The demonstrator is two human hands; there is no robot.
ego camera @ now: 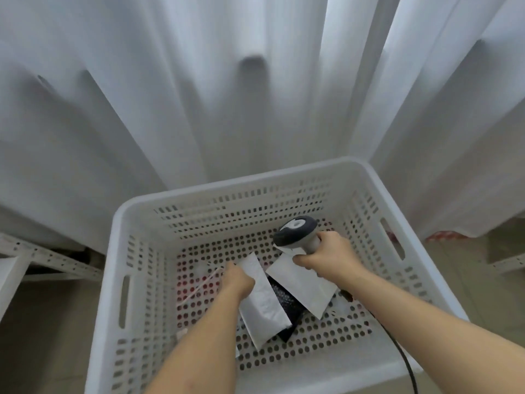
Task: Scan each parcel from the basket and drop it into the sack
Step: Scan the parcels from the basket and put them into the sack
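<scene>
A white perforated basket (136,223) fills the lower centre of the frame, with both bare arms reaching down into it from the bottom edge.

The left hand (237,280) grips the upper end of a white parcel (262,305), its fingers curled round the edge. This parcel is long and narrow; its long axis runs from the upper centre of the basket floor down toward the lower right, and its lower end lies over a dark parcel (287,302).

To the right, a second white parcel (301,282) lies flat in the basket, its long axis slanting from upper left to lower right, partly covering the dark one.

The right hand (329,255) is clenched round the grey handle of a scanner (297,230). The scanner's dark head points toward the upper left of the frame, held above the parcels. A black cable (403,356) trails from it along the right forearm to the bottom edge.

White curtain (199,95) hangs behind the basket, across the whole upper half. Pale shelf rails (42,255) show at the left edge.
</scene>
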